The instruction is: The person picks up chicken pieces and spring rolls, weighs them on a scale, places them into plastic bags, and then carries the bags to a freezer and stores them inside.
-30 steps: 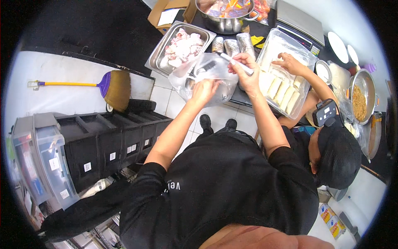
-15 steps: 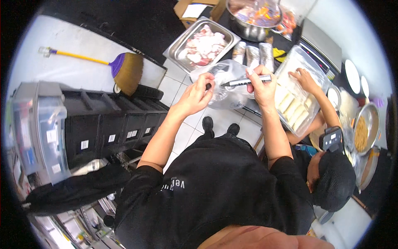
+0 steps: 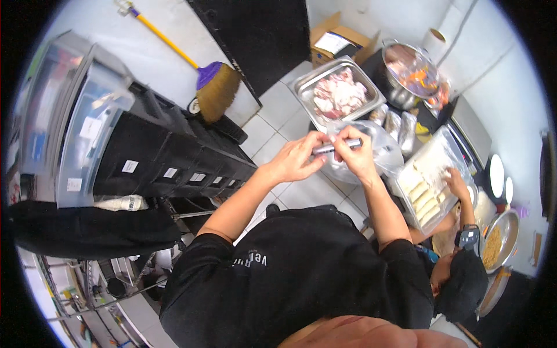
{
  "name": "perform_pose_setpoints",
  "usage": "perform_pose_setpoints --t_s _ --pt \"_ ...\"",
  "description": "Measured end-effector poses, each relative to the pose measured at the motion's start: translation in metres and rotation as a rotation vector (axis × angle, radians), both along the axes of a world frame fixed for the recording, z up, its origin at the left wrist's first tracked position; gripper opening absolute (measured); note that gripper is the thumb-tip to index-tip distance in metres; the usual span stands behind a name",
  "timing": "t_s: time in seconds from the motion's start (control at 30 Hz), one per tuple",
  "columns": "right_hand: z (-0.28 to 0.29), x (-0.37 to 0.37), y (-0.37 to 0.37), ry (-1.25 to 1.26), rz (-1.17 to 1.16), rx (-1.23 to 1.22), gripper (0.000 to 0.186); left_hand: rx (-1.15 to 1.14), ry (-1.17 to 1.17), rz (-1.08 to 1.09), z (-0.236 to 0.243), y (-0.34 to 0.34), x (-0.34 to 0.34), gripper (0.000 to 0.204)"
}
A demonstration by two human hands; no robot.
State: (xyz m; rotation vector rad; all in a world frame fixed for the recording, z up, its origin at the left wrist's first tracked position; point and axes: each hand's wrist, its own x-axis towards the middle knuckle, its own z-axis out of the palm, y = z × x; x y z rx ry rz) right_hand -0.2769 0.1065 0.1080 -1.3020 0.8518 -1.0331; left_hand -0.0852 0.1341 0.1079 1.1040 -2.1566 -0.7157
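Observation:
Between both hands is a grey marker pen (image 3: pixel 332 148), held level in front of my chest. My right hand (image 3: pixel 357 159) grips its barrel with the fingers curled. My left hand (image 3: pixel 297 158) pinches the other end, where the cap sits; the tip does not show. A clear plastic bag (image 3: pixel 383 148) hangs below and behind the hands, and which fingers hold it is hidden. Just past them stands a metal pan (image 3: pixel 303 80) of raw meat (image 3: pixel 339 95). Several foil-wrapped rolls (image 3: pixel 407 130) lie beside the bag.
At right, a co-worker's hand (image 3: pixel 457 182) reaches into a plastic-lined tray (image 3: pixel 401 200) of pale rolls (image 3: pixel 426 206). Behind are a metal pot (image 3: pixel 400 95) and a cardboard box (image 3: pixel 325 55). Black drawers (image 3: pixel 145 165) and a broom (image 3: pixel 217 93) stand at left.
My hands have come together on the marker; its dark tip, bare before, is now covered. The view has shifted, so the pan and tray appear farther right and lower.

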Motion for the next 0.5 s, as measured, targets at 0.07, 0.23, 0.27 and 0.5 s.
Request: perform_pose_setpoints --t_s 0.07,0.23,0.27,0.5 --pt "0.001 0.026 0.0 0.042 0.169 0.026 0.017 -0.03 0.029 0.032 -0.001 0.011 0.029 0.032" --pt "0.048 0.088 0.002 0.349 0.481 -0.089 0.017 -0.079 -0.156 0.123 0.033 0.042 0.119 0.018" --pt "0.041 0.111 0.006 0.425 0.455 -0.256 0.013 -0.133 -0.168 0.165 0.042 0.051 0.132 0.016" --pt "0.097 0.261 0.065 0.301 0.412 -0.662 0.009 -0.484 -0.011 0.617 0.095 0.109 0.24 0.024"
